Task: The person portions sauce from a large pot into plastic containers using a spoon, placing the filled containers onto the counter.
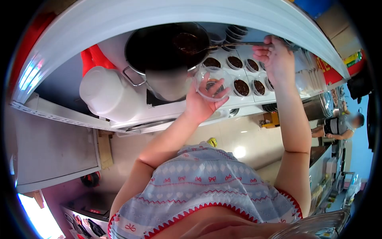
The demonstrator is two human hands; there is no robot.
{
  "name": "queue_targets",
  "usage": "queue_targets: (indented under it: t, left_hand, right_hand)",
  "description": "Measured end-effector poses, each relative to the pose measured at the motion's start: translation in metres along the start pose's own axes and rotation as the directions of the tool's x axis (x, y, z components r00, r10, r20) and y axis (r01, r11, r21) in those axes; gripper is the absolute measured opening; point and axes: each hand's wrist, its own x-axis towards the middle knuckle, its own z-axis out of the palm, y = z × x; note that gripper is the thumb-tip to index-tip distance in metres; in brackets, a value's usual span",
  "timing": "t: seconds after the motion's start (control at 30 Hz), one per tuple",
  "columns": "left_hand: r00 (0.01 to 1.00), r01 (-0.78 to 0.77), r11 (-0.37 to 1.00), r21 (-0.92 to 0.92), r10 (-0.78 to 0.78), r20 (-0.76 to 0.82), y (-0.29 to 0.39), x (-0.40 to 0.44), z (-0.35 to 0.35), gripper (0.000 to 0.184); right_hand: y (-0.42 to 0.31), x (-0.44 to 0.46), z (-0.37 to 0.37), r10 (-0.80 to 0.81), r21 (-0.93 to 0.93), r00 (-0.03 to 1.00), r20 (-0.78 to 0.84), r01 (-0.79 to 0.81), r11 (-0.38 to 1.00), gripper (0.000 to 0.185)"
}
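My right hand [276,59] is closed around the handle of a metal ladle [232,44], which reaches left over a large metal pot [131,59]. The ladle's bowl, inside the pot's mouth, carries a dark reddish-brown mass. In my left hand [195,101] a clear round plastic tub [212,85] is held tilted just right of the pot, the fingers seen through its wall. To the right of it, several small tubs filled with dark brown food, such as this filled tub [241,87], stand in rows on the white counter. The pot's depths are too dark to make out.
A white plastic bucket [109,95] and a red item [92,59] sit left of the pot. Stacked clear plastic ware [310,77] stands at the right. A white curved edge [191,12] spans the top. Another person [338,125] is at the far right.
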Motion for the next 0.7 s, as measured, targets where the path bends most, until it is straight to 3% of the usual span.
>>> queue_targets:
  t: [0.3, 0.33, 0.43, 0.5, 0.57, 0.6, 0.67, 0.7]
  left_hand:
    - [0.998, 0.022, 0.998, 0.067, -0.018, -0.056, -0.004, 0.027, 0.011, 0.068]
    - [1.0, 0.002, 0.996, 0.091, -0.005, 0.028, -0.005, 0.027, 0.017, 0.066]
    - [0.999, 0.038, 0.991, 0.13, -0.04, 0.008, -0.007, 0.035, 0.018, 0.065]
    - [0.999, 0.046, 0.991, 0.124, -0.047, 0.008, -0.012, 0.038, 0.02, 0.066]
    - [0.997, 0.067, 0.991, 0.114, -0.071, 0.026, -0.014, 0.04, 0.017, 0.067]
    - [0.996, 0.067, 0.991, 0.12, -0.074, 0.054, -0.015, 0.04, 0.017, 0.061]
    - [0.997, 0.064, 0.993, 0.096, -0.068, 0.036, -0.018, 0.041, 0.02, 0.057]
    - [0.998, 0.053, 0.996, 0.07, -0.054, 0.018, -0.019, 0.041, 0.022, 0.053]
  right_hand:
    - [-0.001, -0.082, -0.084, 0.049, -0.004, 0.987, -0.15, -0.05, 0.999, 0.028]
    - [0.006, -0.092, -0.086, 0.039, -0.051, 0.989, -0.141, -0.047, 0.998, 0.031]
    - [0.025, -0.13, -0.079, -0.03, -0.288, 0.992, -0.126, -0.008, 0.958, 0.035]
    - [0.037, -0.149, -0.084, -0.183, -0.419, 0.97, 0.157, 0.234, 0.877, 0.025]
    - [0.029, -0.152, -0.09, -0.269, -0.661, 0.852, 0.45, 0.52, 0.541, 0.019]
    - [0.029, -0.154, -0.09, -0.27, -0.665, 0.856, 0.441, 0.514, 0.542, 0.019]
    - [0.03, -0.156, -0.09, -0.317, -0.599, 0.708, 0.631, 0.704, 0.381, 0.024]
    - [0.03, -0.159, -0.092, -0.317, -0.601, 0.711, 0.628, 0.702, 0.382, 0.024]
